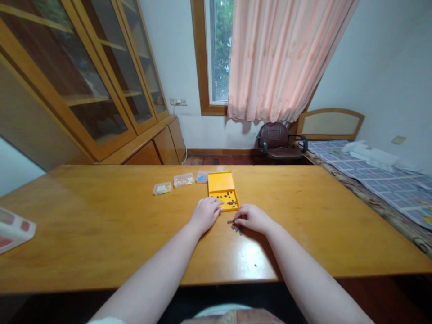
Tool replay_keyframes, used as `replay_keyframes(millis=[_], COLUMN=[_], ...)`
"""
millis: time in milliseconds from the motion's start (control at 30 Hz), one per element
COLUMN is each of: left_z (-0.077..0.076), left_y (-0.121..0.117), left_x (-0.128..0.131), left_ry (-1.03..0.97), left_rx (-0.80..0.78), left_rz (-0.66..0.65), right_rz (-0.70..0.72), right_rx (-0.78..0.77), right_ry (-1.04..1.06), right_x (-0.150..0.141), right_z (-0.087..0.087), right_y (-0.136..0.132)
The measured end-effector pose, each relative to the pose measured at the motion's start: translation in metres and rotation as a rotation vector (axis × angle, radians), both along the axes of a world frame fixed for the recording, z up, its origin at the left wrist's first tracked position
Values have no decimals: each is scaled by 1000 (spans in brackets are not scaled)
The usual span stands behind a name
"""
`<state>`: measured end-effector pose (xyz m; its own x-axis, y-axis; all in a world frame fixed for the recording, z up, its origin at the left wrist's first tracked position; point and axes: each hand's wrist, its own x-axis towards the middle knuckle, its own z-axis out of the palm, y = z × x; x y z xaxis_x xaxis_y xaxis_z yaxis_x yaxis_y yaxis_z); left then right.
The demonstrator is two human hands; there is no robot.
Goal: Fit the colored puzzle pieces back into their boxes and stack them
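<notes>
Broad honey-toned wooden table (101,216) fills the view; three small clear plastic boxes (184,180) sit at 11 o'clock, an open yellow case (222,191) holding dark pieces at 12. Left hand (205,214) rests on the case's near corner, fingers loose, not gripping. Right hand (253,218) curls over loose dark pieces (236,229) just beside the case; grip cannot be told.

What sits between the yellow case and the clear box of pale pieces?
In the head view, a small clear box with blue contents, right beside the yellow case.
</notes>
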<state>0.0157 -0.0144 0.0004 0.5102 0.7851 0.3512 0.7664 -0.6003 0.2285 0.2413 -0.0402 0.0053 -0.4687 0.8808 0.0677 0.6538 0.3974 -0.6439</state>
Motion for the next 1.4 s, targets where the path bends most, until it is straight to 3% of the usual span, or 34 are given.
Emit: replay_keyframes(millis=[100,200,667,1400], left_z=[4,6,-6,-6], left_y=[-9,-14,-9,-11], left_x=[5,10,16,17], left_ry=[75,155,108,63], left_rx=[-58,-103,-227,-295], left_rz=[-174,-240,-157,-150], right_rz=[-10,-24,-17,-41], right_rx=[45,66,70,48], right_ry=[-55,-100,-78,-66], right_x=[-4,-5,-10,-14], right_z=[-2,-3,-12,-9], right_y=[0,1,3,2])
